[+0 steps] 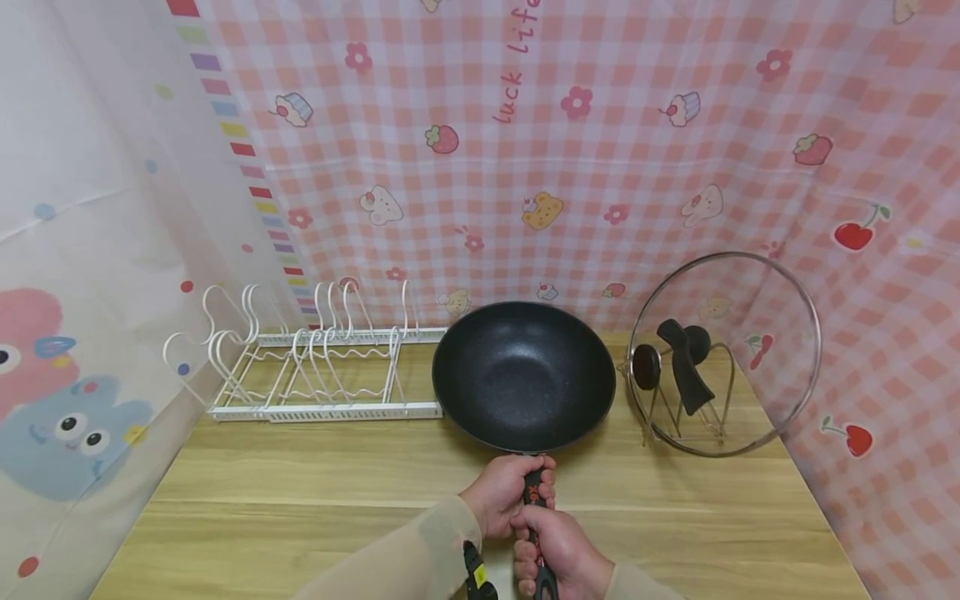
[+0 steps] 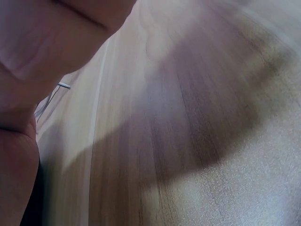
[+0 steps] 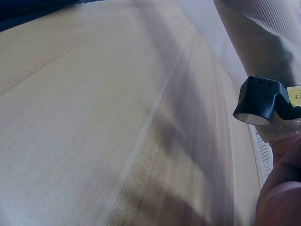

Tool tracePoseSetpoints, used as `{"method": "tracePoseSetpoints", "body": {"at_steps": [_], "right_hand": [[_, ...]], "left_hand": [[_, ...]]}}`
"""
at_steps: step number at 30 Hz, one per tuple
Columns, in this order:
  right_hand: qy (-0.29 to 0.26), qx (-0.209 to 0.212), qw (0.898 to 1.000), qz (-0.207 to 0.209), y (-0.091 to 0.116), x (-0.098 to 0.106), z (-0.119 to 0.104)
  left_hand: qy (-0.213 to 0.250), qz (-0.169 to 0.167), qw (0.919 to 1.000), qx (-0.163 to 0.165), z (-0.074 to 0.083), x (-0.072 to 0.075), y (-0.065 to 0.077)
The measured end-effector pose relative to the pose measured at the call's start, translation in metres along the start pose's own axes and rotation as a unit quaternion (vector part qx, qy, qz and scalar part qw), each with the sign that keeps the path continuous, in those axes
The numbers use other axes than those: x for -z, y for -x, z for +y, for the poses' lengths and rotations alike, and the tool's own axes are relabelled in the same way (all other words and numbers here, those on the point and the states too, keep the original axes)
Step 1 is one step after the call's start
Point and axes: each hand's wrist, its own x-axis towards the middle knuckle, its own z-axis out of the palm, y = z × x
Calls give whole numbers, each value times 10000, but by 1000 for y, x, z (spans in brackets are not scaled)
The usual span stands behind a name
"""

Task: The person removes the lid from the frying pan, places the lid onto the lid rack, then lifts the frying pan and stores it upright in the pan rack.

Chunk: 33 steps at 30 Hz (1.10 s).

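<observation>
A black wok (image 1: 525, 375) is in the middle of the head view, its open bowl facing the camera and its black handle (image 1: 533, 490) pointing toward the person. My left hand (image 1: 501, 497) grips the handle close to the bowl. Just behind it, my right hand (image 1: 566, 552) grips the same handle nearer its end, and the two hands touch or nearly touch. Part of a hand (image 2: 51, 42) fills the upper left of the left wrist view. In the right wrist view, a hand (image 3: 284, 193) shows at the right edge below a sleeve (image 3: 263, 37). Neither wrist view clearly shows the handle.
A white wire rack (image 1: 322, 410) with several upright loops stands left of the wok, close to its rim. On the right, a clear lid with a metal rim (image 1: 816, 333) leans upright at a wire stand (image 1: 731, 375) with black parts. Patterned cloth (image 1: 465, 200) hangs behind the wooden table (image 1: 315, 492).
</observation>
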Motion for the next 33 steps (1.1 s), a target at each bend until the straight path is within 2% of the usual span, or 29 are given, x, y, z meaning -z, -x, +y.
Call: {"method": "tracePoseSetpoints", "body": {"at_steps": [14, 33], "right_hand": [[311, 239, 9980, 500, 0, -6, 5], [371, 272, 9974, 561, 2, -9, 5]], "left_hand": [[91, 153, 9998, 43, -2, -4, 1], [121, 90, 9998, 85, -1, -5, 3]]}}
